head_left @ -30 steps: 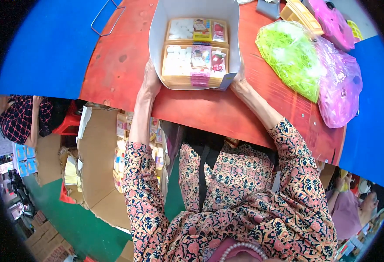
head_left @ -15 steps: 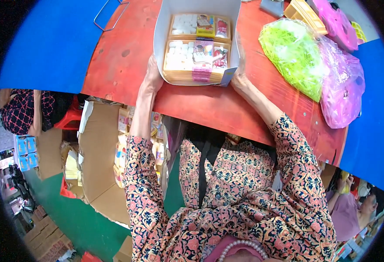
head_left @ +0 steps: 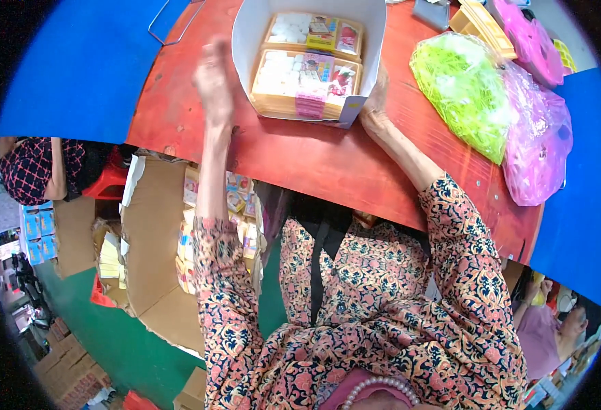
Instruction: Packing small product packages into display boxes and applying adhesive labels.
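An open white box (head_left: 240, 48) stands on the red table, slightly turned. Stacks of flat packs (head_left: 307, 75) fill it, with white pieces and colourful labels showing through their clear tops; a pink band crosses the front stack. My right hand (head_left: 375, 106) holds the box's right wall from outside, its fingertips partly hidden by the wall. To the left of the box and apart from it, my left hand (head_left: 213, 85) hovers over the table. It looks open and bare, though motion blurs its fingers.
Bags of green (head_left: 457, 96) and pink plastic items (head_left: 536, 137) lie right on the table (head_left: 300, 154), near a yellow tray (head_left: 481, 27). A bent wire frame (head_left: 177, 24) sits far left. Below left stands a large carton (head_left: 160, 232) with packs. Two other people sit at the sides.
My left hand has let go of the box's left side and moved away to the left. The box has turned a little, with my right hand still at its right wall.
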Demonstrator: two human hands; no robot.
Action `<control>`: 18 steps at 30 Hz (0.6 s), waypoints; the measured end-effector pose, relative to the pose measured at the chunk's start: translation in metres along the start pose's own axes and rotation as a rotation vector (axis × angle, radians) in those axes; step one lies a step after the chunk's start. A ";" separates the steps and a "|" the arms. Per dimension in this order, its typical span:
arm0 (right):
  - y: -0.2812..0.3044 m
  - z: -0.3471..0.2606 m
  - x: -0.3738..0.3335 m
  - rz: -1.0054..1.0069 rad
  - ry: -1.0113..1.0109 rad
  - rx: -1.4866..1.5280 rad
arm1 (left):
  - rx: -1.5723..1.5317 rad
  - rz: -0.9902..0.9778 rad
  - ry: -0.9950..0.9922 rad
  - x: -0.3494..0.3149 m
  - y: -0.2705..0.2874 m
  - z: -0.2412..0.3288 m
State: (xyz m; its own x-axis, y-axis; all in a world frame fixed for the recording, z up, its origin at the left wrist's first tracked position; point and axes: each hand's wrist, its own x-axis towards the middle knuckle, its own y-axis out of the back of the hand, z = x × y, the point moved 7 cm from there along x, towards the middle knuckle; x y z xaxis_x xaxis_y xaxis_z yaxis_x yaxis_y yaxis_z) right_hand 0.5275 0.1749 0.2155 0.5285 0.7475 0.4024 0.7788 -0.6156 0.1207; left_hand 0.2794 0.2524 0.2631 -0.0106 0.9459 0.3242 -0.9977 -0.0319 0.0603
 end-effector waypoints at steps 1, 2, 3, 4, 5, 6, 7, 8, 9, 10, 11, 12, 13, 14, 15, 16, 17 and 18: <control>0.000 -0.002 0.000 0.011 0.024 -0.020 | 0.036 0.121 -0.276 -0.003 0.016 0.031; 0.005 0.001 0.001 0.029 0.044 -0.051 | -0.023 0.202 -0.402 -0.016 0.014 0.063; 0.008 0.004 0.001 0.038 0.036 -0.053 | -0.077 0.287 -0.524 -0.037 0.010 0.099; 0.000 0.001 -0.002 0.013 0.044 -0.054 | 0.066 0.174 -0.713 -0.058 0.002 0.138; -0.001 0.002 -0.003 -0.006 0.055 -0.073 | 0.191 0.051 -0.889 -0.077 -0.017 0.157; -0.009 -0.003 -0.005 -0.023 0.053 -0.054 | 0.274 -0.086 -0.953 -0.085 -0.034 0.158; -0.005 -0.006 -0.002 -0.026 0.041 0.005 | 0.328 -0.230 -1.016 -0.091 -0.058 0.154; -0.004 -0.005 -0.002 -0.030 0.024 0.066 | 0.327 -0.230 -1.017 -0.090 -0.070 0.146; -0.004 0.001 -0.002 -0.030 0.025 0.066 | 0.456 -0.302 -0.866 -0.078 -0.090 0.126; 0.007 0.012 0.005 -0.022 0.070 -0.068 | 0.554 -0.380 -0.724 -0.066 -0.115 0.109; 0.002 0.012 0.004 -0.040 0.103 -0.180 | 0.640 -0.532 -0.529 -0.055 -0.122 0.079; -0.001 0.003 -0.005 -0.001 0.264 -0.335 | 0.792 -0.522 -0.658 -0.055 -0.124 0.066; -0.003 0.003 -0.005 0.001 0.263 -0.337 | 0.939 -0.508 -0.792 -0.057 -0.127 0.064; -0.001 0.006 -0.004 0.032 0.228 -0.226 | 0.936 -0.511 -0.793 -0.054 -0.127 0.058; 0.002 0.009 -0.002 0.061 0.192 -0.115 | 0.916 -0.526 -0.783 -0.052 -0.126 0.052; -0.006 0.015 -0.004 -0.041 -0.044 0.011 | 0.904 -0.539 -0.762 -0.050 -0.120 0.046; -0.004 0.011 -0.005 -0.045 -0.053 0.000 | 0.895 -0.544 -0.751 -0.051 -0.119 0.045; -0.003 0.005 -0.006 0.001 -0.022 -0.020 | 0.912 -0.504 -0.743 -0.051 -0.114 0.046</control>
State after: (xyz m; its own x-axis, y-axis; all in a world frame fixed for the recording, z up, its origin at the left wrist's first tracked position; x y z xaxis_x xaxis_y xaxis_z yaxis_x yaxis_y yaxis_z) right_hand 0.5238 0.1738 0.2080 0.5365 0.7523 0.3825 0.7715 -0.6209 0.1390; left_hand 0.3969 0.1932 0.2827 0.6880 0.5203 0.5058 -0.4700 -0.2115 0.8569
